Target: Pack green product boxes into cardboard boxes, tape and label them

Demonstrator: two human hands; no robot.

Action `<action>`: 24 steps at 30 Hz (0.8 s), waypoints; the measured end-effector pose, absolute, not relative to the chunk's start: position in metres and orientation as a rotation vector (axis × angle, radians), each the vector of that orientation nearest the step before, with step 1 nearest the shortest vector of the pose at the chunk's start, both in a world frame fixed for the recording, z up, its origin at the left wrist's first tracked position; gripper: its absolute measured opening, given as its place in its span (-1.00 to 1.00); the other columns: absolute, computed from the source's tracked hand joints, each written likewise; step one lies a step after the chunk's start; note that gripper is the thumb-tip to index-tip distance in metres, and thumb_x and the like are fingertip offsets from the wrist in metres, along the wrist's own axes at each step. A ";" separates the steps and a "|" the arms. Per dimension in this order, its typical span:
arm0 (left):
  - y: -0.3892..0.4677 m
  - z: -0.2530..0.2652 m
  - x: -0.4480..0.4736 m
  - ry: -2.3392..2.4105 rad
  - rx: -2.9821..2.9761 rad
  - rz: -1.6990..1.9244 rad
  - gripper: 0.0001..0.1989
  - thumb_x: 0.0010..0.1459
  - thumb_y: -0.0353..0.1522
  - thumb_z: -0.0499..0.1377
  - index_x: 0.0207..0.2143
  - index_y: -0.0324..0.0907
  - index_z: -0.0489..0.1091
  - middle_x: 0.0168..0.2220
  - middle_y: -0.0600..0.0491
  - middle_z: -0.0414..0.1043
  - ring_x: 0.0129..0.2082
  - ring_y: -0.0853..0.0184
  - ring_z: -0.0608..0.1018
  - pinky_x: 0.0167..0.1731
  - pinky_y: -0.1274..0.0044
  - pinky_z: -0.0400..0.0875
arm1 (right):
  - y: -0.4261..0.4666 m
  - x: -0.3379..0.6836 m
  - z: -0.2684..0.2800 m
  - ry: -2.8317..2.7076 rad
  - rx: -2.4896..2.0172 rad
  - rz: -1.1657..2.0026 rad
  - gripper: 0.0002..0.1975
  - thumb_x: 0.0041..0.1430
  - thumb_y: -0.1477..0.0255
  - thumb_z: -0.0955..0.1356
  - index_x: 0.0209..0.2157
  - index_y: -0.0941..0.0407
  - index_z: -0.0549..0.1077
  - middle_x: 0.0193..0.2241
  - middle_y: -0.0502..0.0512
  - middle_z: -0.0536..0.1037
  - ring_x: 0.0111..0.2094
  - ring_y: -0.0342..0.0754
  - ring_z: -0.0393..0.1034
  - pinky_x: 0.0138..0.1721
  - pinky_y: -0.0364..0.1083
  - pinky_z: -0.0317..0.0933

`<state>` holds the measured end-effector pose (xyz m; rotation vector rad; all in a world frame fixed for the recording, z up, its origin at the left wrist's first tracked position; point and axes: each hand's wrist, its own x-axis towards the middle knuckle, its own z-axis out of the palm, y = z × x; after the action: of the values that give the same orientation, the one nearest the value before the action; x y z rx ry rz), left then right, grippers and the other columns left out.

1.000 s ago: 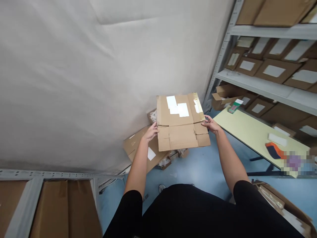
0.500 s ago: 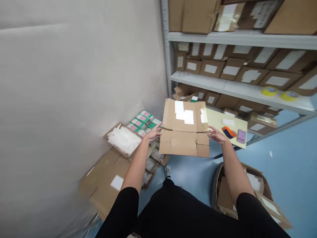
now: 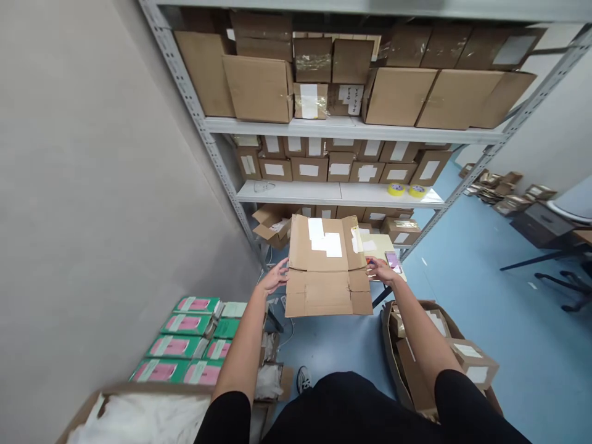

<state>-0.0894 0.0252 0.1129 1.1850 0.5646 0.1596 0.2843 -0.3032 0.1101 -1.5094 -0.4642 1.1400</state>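
Note:
A flattened cardboard box [image 3: 326, 293] with white labels stuck on its upper half is held out in front of me. Its folds and side flaps are spread. My left hand [image 3: 275, 275] grips the left edge with curled fingers. On the opposite edge, my right hand [image 3: 380, 270] has its fingers closed on the cardboard, partly hidden behind it. Beyond the cardboard, a pale yellow table top [image 3: 377, 245] is partly covered by it, and a purple item [image 3: 393, 261] lies there near my right hand.
Metal shelving [image 3: 296, 192] full of brown boxes stands ahead, with two yellow tape rolls [image 3: 396, 189] on a shelf. Green-and-pink packs [image 3: 171, 345] are stacked at lower left beside a wall [image 3: 92, 185]. At lower right stands a large container [image 3: 391, 345] of cartons.
My view has swung rightward and up, showing more shelving and the room beyond. The flattened box stays between both hands, and the packs now appear larger at lower left.

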 end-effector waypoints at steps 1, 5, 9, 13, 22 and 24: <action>0.034 0.112 -0.079 0.568 1.189 0.141 0.08 -0.12 -0.50 0.37 0.44 0.07 0.04 0.12 -0.08 0.42 -0.11 0.32 0.59 -0.05 0.44 0.50 | -0.300 0.287 0.106 -0.442 -1.516 1.127 -0.25 -0.28 0.55 0.52 0.03 -0.09 0.37 -0.35 -0.16 0.47 -0.37 -0.14 0.47 -0.27 -0.08 0.43; 0.061 0.104 -0.038 0.614 1.228 0.074 0.08 -0.16 -0.53 0.32 0.43 0.06 0.07 0.06 -0.03 0.42 -0.18 0.36 0.59 -0.16 0.52 0.49 | -0.288 0.303 0.083 -0.344 -1.511 1.105 -0.24 -0.29 0.58 0.49 0.04 -0.08 0.37 -0.35 -0.14 0.48 -0.37 -0.11 0.49 -0.29 -0.08 0.44; 0.079 0.102 0.006 0.696 1.324 0.065 0.06 -0.19 -0.53 0.28 0.42 0.06 0.09 -0.01 0.02 0.45 -0.23 0.39 0.59 -0.31 0.61 0.43 | -0.273 0.332 0.052 -0.288 -1.474 1.122 -0.28 -0.30 0.59 0.45 0.00 -0.06 0.36 -0.39 -0.17 0.47 -0.40 -0.13 0.48 -0.29 -0.07 0.46; 0.092 0.112 0.049 0.789 1.441 0.071 0.02 -0.17 -0.53 0.21 0.41 0.01 0.10 -0.02 0.01 0.49 -0.19 0.34 0.60 -0.32 0.61 0.44 | -0.248 0.365 0.019 -0.277 -1.470 1.181 -0.30 -0.28 0.58 0.43 0.01 -0.04 0.38 -0.39 -0.13 0.51 -0.41 -0.10 0.50 -0.25 -0.01 0.48; 0.078 0.165 0.154 0.874 1.579 0.411 -0.19 -0.03 -0.45 0.19 0.34 -0.14 0.22 -0.09 -0.05 0.61 -0.20 0.27 0.65 -0.24 0.48 0.53 | -0.189 0.392 -0.018 -0.434 -1.673 1.220 -0.24 -0.17 0.47 0.48 0.18 0.00 0.42 -0.21 0.06 0.64 -0.11 0.05 0.57 -0.02 0.11 0.43; 0.059 0.165 0.179 0.934 1.673 0.496 -0.35 0.00 -0.44 0.19 0.22 -0.18 0.36 -0.12 -0.07 0.63 -0.17 0.24 0.65 -0.21 0.48 0.53 | -0.184 0.393 -0.014 -0.554 -1.750 1.195 -0.19 -0.22 0.48 0.52 0.19 0.03 0.45 -0.10 0.15 0.64 -0.04 0.12 0.55 0.04 0.13 0.39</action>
<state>0.1792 0.0586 0.1650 1.6735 0.9336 0.4957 0.3929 -0.1843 -0.0140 -1.7497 -0.5540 1.1954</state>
